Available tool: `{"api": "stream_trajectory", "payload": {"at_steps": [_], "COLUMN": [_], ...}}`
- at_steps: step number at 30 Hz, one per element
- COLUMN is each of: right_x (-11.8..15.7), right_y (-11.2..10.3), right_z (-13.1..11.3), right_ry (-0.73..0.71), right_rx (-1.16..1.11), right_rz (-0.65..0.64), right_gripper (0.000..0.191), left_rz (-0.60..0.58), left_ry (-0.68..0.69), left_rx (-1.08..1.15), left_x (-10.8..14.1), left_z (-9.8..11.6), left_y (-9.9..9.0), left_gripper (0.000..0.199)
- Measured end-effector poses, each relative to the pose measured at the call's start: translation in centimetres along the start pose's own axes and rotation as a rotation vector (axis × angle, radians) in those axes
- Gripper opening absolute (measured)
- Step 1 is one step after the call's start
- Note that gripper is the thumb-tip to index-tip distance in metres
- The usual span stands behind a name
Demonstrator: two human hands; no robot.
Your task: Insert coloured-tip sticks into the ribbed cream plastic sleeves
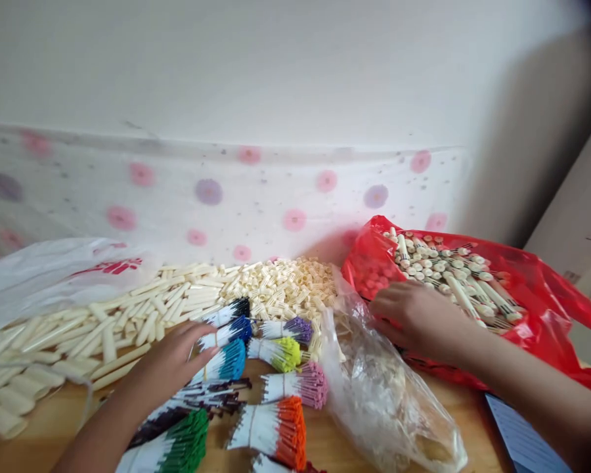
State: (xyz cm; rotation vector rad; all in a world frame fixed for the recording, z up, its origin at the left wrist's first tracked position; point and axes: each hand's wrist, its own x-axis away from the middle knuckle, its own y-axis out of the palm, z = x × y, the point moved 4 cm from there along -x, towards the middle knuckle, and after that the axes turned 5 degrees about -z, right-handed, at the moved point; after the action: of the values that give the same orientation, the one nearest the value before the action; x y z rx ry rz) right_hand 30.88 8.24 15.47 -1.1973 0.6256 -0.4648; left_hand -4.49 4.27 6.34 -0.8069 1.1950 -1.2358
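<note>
My left hand (184,355) reaches over several banded bundles of thin white sticks with coloured tips. Its thumb and forefinger are apart, close to the dark blue bundle (231,333) and the light blue bundle (226,361). My right hand (414,312) is at the left edge of a red plastic bag (374,253), beside a crumpled clear plastic bag (379,387). Its fingers are curled together, and whatever they may hold is hidden. Inside the red bag lie many cream tubular pieces (453,269) with dark thin parts.
Long cream tubes (148,309) and a heap of short cream pieces (290,282) line the back by the wall. Green (184,440), orange (288,430) and pink (310,384) bundles lie in front. A white bag (54,276) covers the left; a blue printed sheet (522,433) lies right.
</note>
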Motion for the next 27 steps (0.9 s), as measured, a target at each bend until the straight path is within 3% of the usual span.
{"api": "stream_trajectory", "payload": {"at_steps": [3,5,8,12,16,22,27], "right_x": [-2.6,-4.8,-8.6,-13.9,-18.4,-21.6,-23.2], "right_y": [2.6,4.6,7.5,10.8,13.6,17.5,18.1], "right_z": [-5.6,-7.8,-9.3,-8.5,-6.3,-6.1,-4.8], "right_ry": [-0.16,-0.184,-0.176,-0.09,0.046,0.124,0.138], "right_rx": [-0.066,-0.094,-0.103,-0.098,-0.097,-0.152,-0.202], "right_rz": [-0.204,-0.299,-0.364,-0.396,-0.346,-0.41,-0.453], "right_gripper": [0.025,0.023,0.025,0.03,0.03,0.029,0.027], "left_rz": [-0.254,-0.295,-0.265,-0.25,-0.287,-0.325,-0.331], "left_ry": [-0.093,-0.133,-0.14,-0.133,-0.138,-0.166,-0.17], "left_rx": [-0.031,-0.033,-0.025,0.005,0.046,0.047,0.045], "left_x": [-2.4,-2.8,-1.7,0.4,1.6,2.3,2.5], "left_z": [-1.1,-1.8,-2.5,-3.3,-3.6,-3.2,-3.0], "left_y": [2.9,4.3,5.6,6.6,7.1,6.5,6.2], "left_gripper": [0.049,0.064,0.057,0.04,0.049,0.056,0.055]}}
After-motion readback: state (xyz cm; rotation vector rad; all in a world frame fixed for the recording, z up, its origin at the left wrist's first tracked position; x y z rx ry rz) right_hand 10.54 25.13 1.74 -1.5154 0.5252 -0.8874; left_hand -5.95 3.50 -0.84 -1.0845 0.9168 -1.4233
